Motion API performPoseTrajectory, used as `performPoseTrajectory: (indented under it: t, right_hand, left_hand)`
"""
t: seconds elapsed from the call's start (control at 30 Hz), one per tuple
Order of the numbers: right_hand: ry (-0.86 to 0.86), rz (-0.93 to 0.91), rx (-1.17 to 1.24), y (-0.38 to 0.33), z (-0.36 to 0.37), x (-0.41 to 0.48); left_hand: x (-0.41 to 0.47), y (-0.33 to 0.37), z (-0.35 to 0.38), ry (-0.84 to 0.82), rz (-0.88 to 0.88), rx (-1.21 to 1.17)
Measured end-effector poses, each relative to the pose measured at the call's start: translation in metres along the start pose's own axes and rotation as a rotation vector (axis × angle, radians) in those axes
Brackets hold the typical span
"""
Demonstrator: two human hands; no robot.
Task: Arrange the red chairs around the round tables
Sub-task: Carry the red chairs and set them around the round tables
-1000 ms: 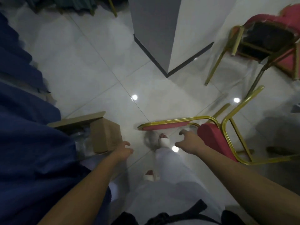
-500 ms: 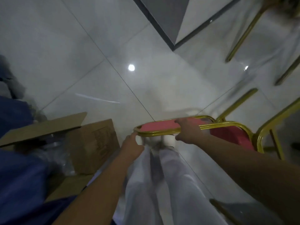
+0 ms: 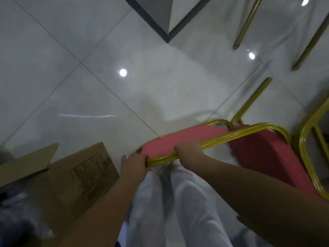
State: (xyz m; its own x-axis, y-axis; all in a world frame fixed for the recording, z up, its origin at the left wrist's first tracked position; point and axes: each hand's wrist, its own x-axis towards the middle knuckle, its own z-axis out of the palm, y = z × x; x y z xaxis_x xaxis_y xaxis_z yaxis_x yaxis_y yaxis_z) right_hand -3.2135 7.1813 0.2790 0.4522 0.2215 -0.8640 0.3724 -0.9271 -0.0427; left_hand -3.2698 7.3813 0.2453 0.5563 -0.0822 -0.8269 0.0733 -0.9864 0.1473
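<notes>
A red chair (image 3: 258, 154) with a gold metal frame lies on its side on the tiled floor, right of centre. Its red padded backrest (image 3: 179, 139) points toward me. My right hand (image 3: 189, 151) grips the gold top rail of the backrest, fingers curled over it. At the rail's left corner, my left hand (image 3: 134, 164) holds the frame with fingers curled around it. No round table is in view.
An open cardboard box (image 3: 74, 177) stands on the floor at the lower left, close to my left arm. A grey pillar base (image 3: 163, 18) rises at top centre. Gold legs of another chair (image 3: 247, 24) show at the top right. My legs in white trousers are below.
The view has dropped closer to the floor. Both hands reached forward and took hold of the fallen chair's backrest rail, right hand first, then the left.
</notes>
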Motion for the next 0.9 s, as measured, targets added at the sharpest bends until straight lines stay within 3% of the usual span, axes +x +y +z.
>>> performPoseTrajectory:
  t: [0.13, 0.23, 0.37, 0.53, 0.63, 0.73, 0.9]
  right_hand:
    - [0.036, -0.045, 0.078, 0.040, -0.037, -0.070]
    - [0.061, -0.050, 0.199, 0.084, -0.074, -0.146]
    - [0.101, -0.050, 0.357, 0.169, -0.127, -0.260]
    - [0.292, 0.094, 0.631, 0.276, -0.156, -0.370]
    - [0.684, 0.288, 0.990, 0.314, -0.143, -0.420]
    - [0.991, 0.249, 1.571, 0.304, -0.105, -0.467]
    - [0.784, -0.001, 2.010, 0.216, -0.014, -0.508]
  left_hand:
    - [-0.060, 0.033, -0.050, 0.114, 0.141, 0.047]
    - [-0.117, 0.058, -0.087, 0.185, 0.374, -0.115]
    - [-0.186, 0.094, -0.140, 0.143, 0.561, -0.287]
    - [-0.260, 0.203, -0.205, -0.003, 0.609, -0.450]
    - [-0.292, 0.285, -0.237, -0.050, 0.581, -0.563]
    - [-0.317, 0.359, -0.263, -0.062, 0.605, -0.508]
    - [-0.340, 0.462, -0.287, -0.151, 0.608, -0.400]
